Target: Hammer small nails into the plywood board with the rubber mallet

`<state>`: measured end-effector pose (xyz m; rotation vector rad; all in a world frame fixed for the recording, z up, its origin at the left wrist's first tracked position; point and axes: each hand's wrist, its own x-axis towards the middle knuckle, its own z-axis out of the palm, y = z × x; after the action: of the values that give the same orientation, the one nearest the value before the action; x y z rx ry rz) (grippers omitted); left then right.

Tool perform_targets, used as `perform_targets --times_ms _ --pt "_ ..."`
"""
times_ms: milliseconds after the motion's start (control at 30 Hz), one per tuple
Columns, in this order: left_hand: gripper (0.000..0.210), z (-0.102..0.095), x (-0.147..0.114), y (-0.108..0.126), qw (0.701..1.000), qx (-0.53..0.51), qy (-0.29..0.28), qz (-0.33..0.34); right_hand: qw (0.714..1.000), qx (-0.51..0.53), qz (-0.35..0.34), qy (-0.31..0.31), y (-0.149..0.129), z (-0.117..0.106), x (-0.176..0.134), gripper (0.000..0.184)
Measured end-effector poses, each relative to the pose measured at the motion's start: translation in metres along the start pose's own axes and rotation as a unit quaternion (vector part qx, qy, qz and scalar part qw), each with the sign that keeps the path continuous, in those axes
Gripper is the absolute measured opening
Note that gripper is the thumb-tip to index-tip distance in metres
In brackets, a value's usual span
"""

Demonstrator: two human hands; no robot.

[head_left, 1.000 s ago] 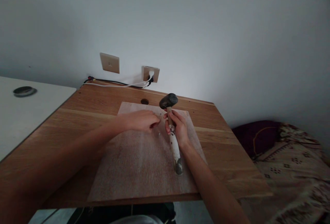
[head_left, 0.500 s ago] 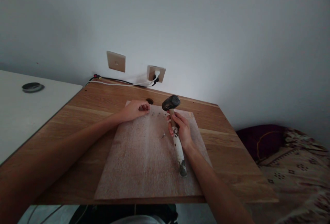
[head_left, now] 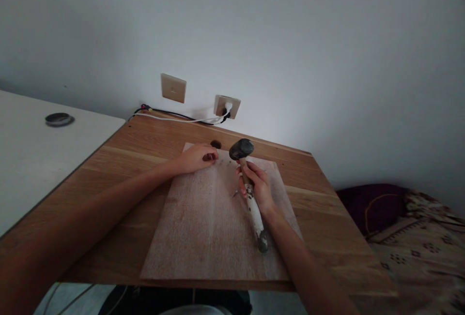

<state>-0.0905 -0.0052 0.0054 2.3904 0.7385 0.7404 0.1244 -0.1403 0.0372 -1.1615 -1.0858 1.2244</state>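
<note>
My right hand (head_left: 258,187) is wrapped around the hammer (head_left: 253,208), high on its handle just below the dark head. The hammer's handle is worn, with peeling white paint, and its lower end points toward me. Under both hands lies a pale wooden board (head_left: 192,237). My left hand (head_left: 199,158) rests at the board's far left edge with curled fingers; whatever they may hold is hidden. Several small nails (head_left: 225,162) show in a row beside its fingertips. One nail (head_left: 235,193) is visible lower on the board, left of the hammer handle.
The board lies on a brown wooden table (head_left: 319,218) with a round hole (head_left: 215,144) near the wall. Cables (head_left: 174,117) run along the back to a wall socket (head_left: 227,106). A white tabletop (head_left: 32,155) at left carries a round dark object (head_left: 59,119). Patterned fabric (head_left: 425,252) lies right.
The view has shifted slightly, so the board and table appear farther right. The hammer head has moved a little left over the board. My left hand keeps its place at the board's edge.
</note>
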Motion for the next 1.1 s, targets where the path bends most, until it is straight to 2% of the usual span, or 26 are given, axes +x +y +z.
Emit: perform_targets --times_ms 100,267,333,567,900,1000,1100 --pt "0.007 0.002 0.001 0.001 1.000 0.008 0.000 -0.005 1.000 -0.007 0.009 -0.012 -0.004 0.002 0.002 0.033" --pt "0.043 0.001 0.001 0.003 0.997 -0.054 -0.004 -0.052 0.998 -0.017 0.046 -0.041 -0.009 0.014 0.005 0.033" --pt "0.049 0.000 0.001 0.004 0.997 -0.056 0.001 -0.059 0.997 -0.015 0.050 -0.048 -0.008 0.021 0.006 0.032" --pt "0.050 0.001 0.002 0.000 0.995 -0.028 0.023 -0.092 0.995 -0.022 0.071 -0.070 0.002 0.030 0.015 0.033" --pt "0.051 0.001 0.002 0.001 0.997 -0.027 0.016 -0.073 0.994 -0.033 0.078 -0.069 0.005 0.026 0.015 0.034" --pt "0.050 -0.004 0.002 0.010 0.996 0.019 0.031 -0.077 0.996 -0.022 0.067 -0.049 0.001 0.022 0.015 0.033" --pt "0.041 -0.004 -0.001 0.036 0.989 0.102 0.070 -0.081 1.000 0.001 0.016 -0.001 -0.012 0.010 0.011 0.031"
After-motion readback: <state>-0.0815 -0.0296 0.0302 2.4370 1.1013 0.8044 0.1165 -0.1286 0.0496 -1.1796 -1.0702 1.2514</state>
